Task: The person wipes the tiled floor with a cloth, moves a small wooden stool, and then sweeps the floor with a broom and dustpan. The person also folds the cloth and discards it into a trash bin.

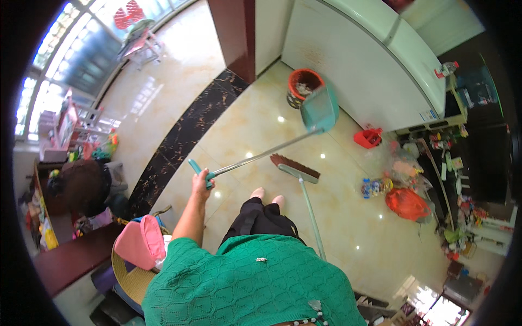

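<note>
My left hand (200, 184) is closed around the teal grip of a long-handled dustpan (320, 110). Its metal pole runs to the upper right, and the teal pan overlaps the right edge of an orange-rimmed waste bin (297, 81). Whether pan and bin touch, I cannot tell. Inside the bin lies pale crumpled waste. A broom (299, 173) with reddish-brown bristles has its head near the floor, ahead of my feet. The broom's pale green handle passes out of sight beside my green top. My right hand is out of view.
A white refrigerator (350, 69) lies beyond the bin. On the right are a red container (368, 138), a plastic jar (377, 187) and a red plastic bag (408, 203). A wicker chair (132, 281) with a pink item stands at my left. A dark stone strip (183, 138) crosses the tiles.
</note>
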`<state>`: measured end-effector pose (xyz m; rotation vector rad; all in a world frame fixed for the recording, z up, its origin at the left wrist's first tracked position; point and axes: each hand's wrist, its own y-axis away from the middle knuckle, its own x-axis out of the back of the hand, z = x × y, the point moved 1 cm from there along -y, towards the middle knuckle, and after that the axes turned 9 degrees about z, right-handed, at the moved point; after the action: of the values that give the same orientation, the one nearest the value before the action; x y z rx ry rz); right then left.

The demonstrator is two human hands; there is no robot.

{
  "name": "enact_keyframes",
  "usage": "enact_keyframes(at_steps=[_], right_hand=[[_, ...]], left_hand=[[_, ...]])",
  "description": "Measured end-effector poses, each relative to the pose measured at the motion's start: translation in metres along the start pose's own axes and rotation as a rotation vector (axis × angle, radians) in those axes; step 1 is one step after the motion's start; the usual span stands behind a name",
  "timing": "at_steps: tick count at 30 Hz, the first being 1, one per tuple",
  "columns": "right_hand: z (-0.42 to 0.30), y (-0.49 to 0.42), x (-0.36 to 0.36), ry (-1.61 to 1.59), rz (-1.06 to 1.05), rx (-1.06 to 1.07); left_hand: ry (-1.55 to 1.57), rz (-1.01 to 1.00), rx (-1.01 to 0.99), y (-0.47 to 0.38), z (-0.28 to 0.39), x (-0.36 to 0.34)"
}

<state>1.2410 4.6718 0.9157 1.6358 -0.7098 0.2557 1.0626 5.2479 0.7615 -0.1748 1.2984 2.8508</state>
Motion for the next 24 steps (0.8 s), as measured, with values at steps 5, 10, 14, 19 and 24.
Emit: enact_keyframes(at_steps=[5, 10, 14, 19, 24], right_hand=[[0.028, -0.054, 0.007, 0.101, 0.014, 0.023], [0.022, -0.120, 0.001, 0.269, -0.064, 0.354], [0.007, -0.168, -0.031, 0.007, -0.084, 0.304], [-0.045, -0.186, -0.066, 0.065, -0.085, 0.358], [-0.121, -0.168, -0.109, -0.021, -0.052, 0.330]], left_hand=[[-0.347, 0.142, -0.379, 0.060, 0.085, 0.031], [-0.576, 0.361, -0.403, 0.094, 0.098, 0.022], [-0.569, 0.553, -0.366, 0.092, 0.094, 0.025], [-0.557, 0.614, -0.321, 0.052, 0.108, 0.050], [-0.678, 0.589, -0.331, -0.027, 0.164, 0.079]])
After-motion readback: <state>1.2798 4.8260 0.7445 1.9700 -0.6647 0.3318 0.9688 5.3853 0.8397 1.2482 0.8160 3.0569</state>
